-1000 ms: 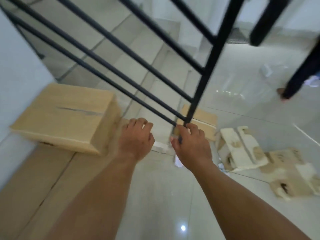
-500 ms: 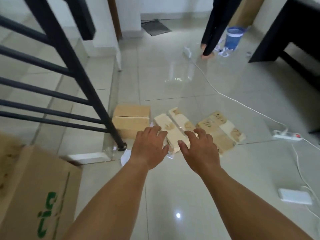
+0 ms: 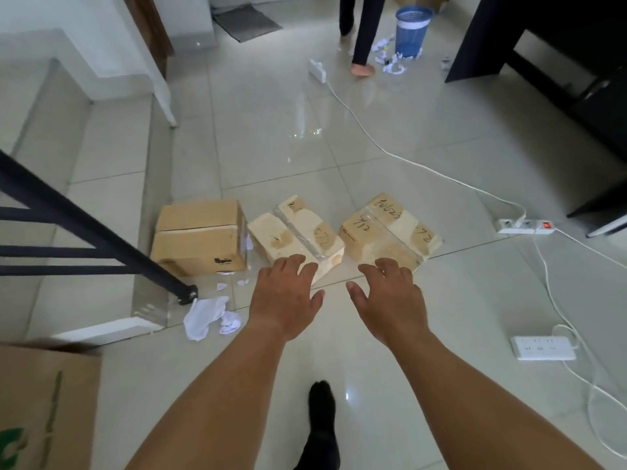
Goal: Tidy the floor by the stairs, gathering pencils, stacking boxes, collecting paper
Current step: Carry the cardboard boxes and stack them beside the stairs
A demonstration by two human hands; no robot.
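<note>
A person's left hand (image 3: 285,296) and right hand (image 3: 390,300) are hovering over a tiled floor (image 3: 271,147), fingers loosely spread, holding nothing. Just beyond them a brown box (image 3: 200,235), middle box (image 3: 295,232) and right box (image 3: 390,232) are lying in a row. Crumpled paper (image 3: 207,315) is lying near left, beside the railing post (image 3: 101,232).

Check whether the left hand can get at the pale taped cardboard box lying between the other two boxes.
Probably yes. The left hand is open, its fingers at the near edge of the pale taped cardboard box, with nothing between them.
</note>
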